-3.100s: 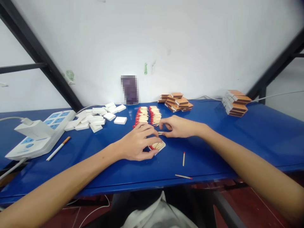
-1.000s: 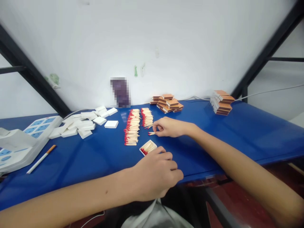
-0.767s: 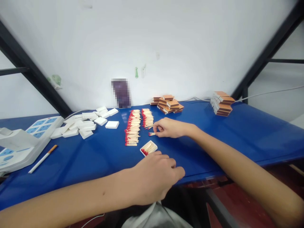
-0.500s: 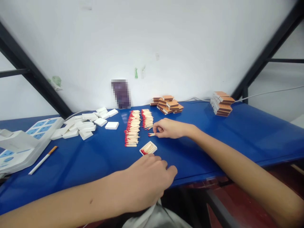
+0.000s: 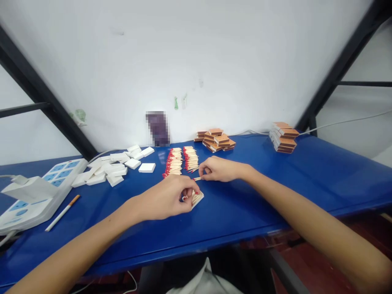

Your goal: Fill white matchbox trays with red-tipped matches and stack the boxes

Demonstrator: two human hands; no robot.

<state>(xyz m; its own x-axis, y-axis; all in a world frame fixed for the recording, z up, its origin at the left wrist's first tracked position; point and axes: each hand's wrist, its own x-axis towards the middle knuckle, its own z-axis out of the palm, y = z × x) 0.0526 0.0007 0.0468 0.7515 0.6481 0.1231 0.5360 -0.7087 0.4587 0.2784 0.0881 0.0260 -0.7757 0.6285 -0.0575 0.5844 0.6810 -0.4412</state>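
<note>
My right hand (image 5: 219,168) pinches a match (image 5: 197,179) between thumb and fingers, its red head pointing left. My left hand (image 5: 173,197) reaches over a small white matchbox tray (image 5: 199,201) partly filled with matches. Its thumb and fingertips are closed together, with a red spot at the index fingertip; what they grip, if anything, I cannot make out. The left hand hides much of the tray. Beyond the hands lie two rows of red-headed matches, a longer left row (image 5: 174,161) and a shorter right row (image 5: 191,158).
White matchbox pieces (image 5: 114,166) lie heaped at left, beside a power strip (image 5: 58,192) and a cigarette (image 5: 63,213). Brown matchboxes form a pile (image 5: 216,141) near the wall (image 5: 245,61) and a stack (image 5: 283,138) at right. The blue table (image 5: 263,220) has its front edge near me.
My left hand has moved forward and left from the front edge, and its fingers have closed over the tray. The right hand still pinches the match nearly where it was. The view has shifted slightly.
</note>
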